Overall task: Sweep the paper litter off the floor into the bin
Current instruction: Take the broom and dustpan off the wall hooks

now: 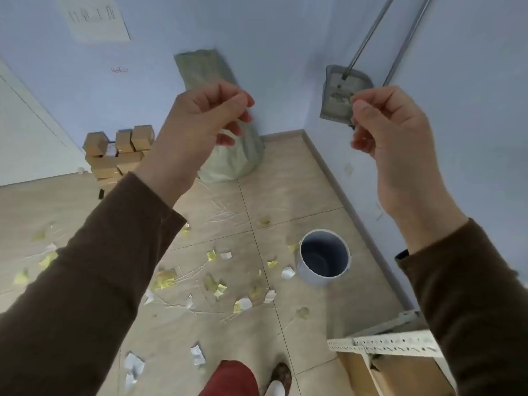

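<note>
Yellow and white paper litter (217,287) lies scattered over the beige tiled floor (294,181), mostly left of a round grey bin (324,260) that stands upright and looks empty. A grey dustpan (337,101) on a long metal handle leans in the far right corner, with a second metal pole (405,44) beside it. Both my hands are raised in front of me, well above the floor. My left hand (205,115) and my right hand (391,130) have their fingers curled in, and I see nothing held in either. My right hand partly covers the dustpan.
A pale sack (237,158) leans against the back wall. Stacked cardboard boxes (114,155) sit to its left. A white perforated metal shelf frame (385,342) with a brown box under it is at the lower right. My red-trousered leg (231,378) and shoe (281,377) are at the bottom.
</note>
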A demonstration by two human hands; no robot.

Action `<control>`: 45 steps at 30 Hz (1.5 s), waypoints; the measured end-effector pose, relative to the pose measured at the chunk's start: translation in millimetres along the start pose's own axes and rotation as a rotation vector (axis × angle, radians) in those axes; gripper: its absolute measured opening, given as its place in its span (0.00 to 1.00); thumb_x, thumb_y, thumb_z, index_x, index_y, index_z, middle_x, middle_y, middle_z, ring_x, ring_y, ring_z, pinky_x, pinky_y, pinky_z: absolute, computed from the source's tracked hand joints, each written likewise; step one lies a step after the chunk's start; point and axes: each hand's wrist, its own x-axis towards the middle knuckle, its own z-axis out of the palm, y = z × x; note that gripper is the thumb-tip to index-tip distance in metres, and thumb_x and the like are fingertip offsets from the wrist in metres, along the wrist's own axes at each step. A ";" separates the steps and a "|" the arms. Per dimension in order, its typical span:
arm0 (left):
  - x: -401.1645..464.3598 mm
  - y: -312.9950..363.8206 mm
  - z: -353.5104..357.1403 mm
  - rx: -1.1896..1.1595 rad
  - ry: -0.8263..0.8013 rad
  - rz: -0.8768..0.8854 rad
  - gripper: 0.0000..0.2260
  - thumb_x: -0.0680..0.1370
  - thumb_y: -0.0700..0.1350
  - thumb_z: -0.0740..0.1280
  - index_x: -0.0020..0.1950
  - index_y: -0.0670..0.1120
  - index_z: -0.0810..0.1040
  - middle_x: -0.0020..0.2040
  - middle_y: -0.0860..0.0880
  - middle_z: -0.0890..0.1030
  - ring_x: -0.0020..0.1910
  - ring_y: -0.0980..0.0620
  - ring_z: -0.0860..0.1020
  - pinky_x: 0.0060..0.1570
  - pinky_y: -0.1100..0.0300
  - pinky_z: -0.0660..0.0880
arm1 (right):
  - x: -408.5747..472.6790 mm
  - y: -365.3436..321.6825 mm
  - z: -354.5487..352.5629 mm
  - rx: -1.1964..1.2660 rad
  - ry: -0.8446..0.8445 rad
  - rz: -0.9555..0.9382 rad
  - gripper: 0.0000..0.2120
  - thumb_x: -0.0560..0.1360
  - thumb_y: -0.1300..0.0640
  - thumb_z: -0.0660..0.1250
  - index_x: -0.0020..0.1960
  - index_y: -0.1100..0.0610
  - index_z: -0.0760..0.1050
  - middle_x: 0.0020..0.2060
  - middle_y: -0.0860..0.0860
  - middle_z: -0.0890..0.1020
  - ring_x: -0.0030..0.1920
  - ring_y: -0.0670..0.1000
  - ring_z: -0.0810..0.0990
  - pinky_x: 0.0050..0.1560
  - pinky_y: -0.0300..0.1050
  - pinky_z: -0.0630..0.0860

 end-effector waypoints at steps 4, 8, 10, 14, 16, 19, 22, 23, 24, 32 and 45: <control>21.4 -15.0 15.7 0.012 0.015 -0.071 0.10 0.82 0.44 0.65 0.56 0.40 0.81 0.45 0.47 0.82 0.42 0.51 0.78 0.42 0.59 0.76 | 22.7 19.2 -1.5 -0.037 0.001 0.053 0.06 0.77 0.59 0.64 0.53 0.58 0.77 0.40 0.51 0.77 0.40 0.51 0.74 0.44 0.43 0.75; 50.9 -31.6 28.3 0.020 -0.001 -0.101 0.10 0.82 0.44 0.65 0.56 0.41 0.81 0.45 0.48 0.83 0.41 0.53 0.78 0.43 0.59 0.76 | 51.9 37.1 -2.3 -0.050 0.001 0.073 0.06 0.77 0.59 0.65 0.53 0.58 0.77 0.41 0.52 0.77 0.40 0.51 0.74 0.43 0.42 0.76; 68.1 -39.9 33.5 0.017 -0.007 -0.110 0.10 0.81 0.45 0.65 0.56 0.40 0.81 0.45 0.48 0.83 0.41 0.53 0.78 0.44 0.58 0.76 | 67.6 44.9 -1.1 -0.065 0.006 0.082 0.05 0.78 0.59 0.65 0.52 0.58 0.77 0.41 0.52 0.77 0.40 0.50 0.74 0.43 0.41 0.76; 104.9 -55.8 42.9 -0.004 -0.026 -0.125 0.08 0.81 0.44 0.65 0.55 0.42 0.81 0.43 0.50 0.83 0.41 0.53 0.78 0.44 0.58 0.76 | 100.1 60.0 3.2 -0.062 0.028 0.099 0.07 0.78 0.60 0.64 0.54 0.60 0.77 0.39 0.50 0.77 0.38 0.48 0.74 0.41 0.39 0.75; 123.8 -62.1 49.1 -0.013 -0.047 -0.139 0.07 0.81 0.44 0.65 0.53 0.44 0.81 0.43 0.50 0.83 0.41 0.52 0.78 0.44 0.57 0.75 | 114.9 66.6 3.7 -0.062 0.049 0.110 0.08 0.77 0.60 0.64 0.55 0.61 0.77 0.39 0.50 0.77 0.38 0.48 0.73 0.40 0.38 0.75; 147.3 -67.9 63.1 -0.024 -0.082 -0.154 0.06 0.81 0.44 0.65 0.53 0.44 0.81 0.43 0.50 0.82 0.41 0.52 0.77 0.44 0.57 0.74 | 133.6 77.0 2.9 -0.071 0.062 0.126 0.08 0.77 0.61 0.65 0.55 0.62 0.77 0.40 0.51 0.77 0.38 0.48 0.73 0.40 0.39 0.75; 168.6 -73.7 78.5 -0.028 -0.106 -0.160 0.06 0.82 0.43 0.65 0.53 0.43 0.80 0.43 0.49 0.82 0.40 0.52 0.77 0.42 0.59 0.74 | 154.7 88.4 -2.3 -0.085 0.062 0.146 0.08 0.77 0.60 0.65 0.54 0.61 0.77 0.40 0.51 0.77 0.38 0.49 0.73 0.40 0.40 0.74; 176.0 -76.0 83.4 -0.028 -0.107 -0.165 0.06 0.82 0.43 0.65 0.53 0.43 0.80 0.43 0.49 0.82 0.40 0.52 0.77 0.42 0.59 0.75 | 162.4 92.6 -4.9 -0.088 0.058 0.153 0.08 0.77 0.61 0.65 0.54 0.61 0.77 0.40 0.51 0.77 0.38 0.49 0.73 0.40 0.40 0.75; 183.5 -78.3 87.9 -0.026 -0.107 -0.170 0.07 0.82 0.43 0.65 0.54 0.42 0.80 0.43 0.49 0.82 0.40 0.53 0.77 0.42 0.59 0.75 | 170.4 96.9 -7.7 -0.087 0.055 0.161 0.08 0.77 0.61 0.64 0.54 0.61 0.77 0.40 0.51 0.77 0.38 0.48 0.73 0.40 0.39 0.74; 235.6 -90.8 122.5 -0.010 -0.104 -0.174 0.08 0.81 0.44 0.66 0.55 0.42 0.81 0.44 0.49 0.82 0.39 0.55 0.78 0.40 0.62 0.75 | 234.0 122.4 -23.6 -0.071 0.025 0.187 0.06 0.78 0.60 0.64 0.53 0.60 0.77 0.40 0.51 0.76 0.38 0.48 0.73 0.39 0.38 0.74; 279.5 -121.5 127.1 -0.019 -0.160 -0.203 0.04 0.80 0.44 0.67 0.50 0.46 0.81 0.43 0.49 0.83 0.38 0.54 0.78 0.38 0.62 0.76 | 264.1 147.4 -11.5 -0.117 0.072 0.204 0.07 0.77 0.60 0.65 0.54 0.59 0.77 0.38 0.47 0.78 0.38 0.45 0.74 0.41 0.37 0.76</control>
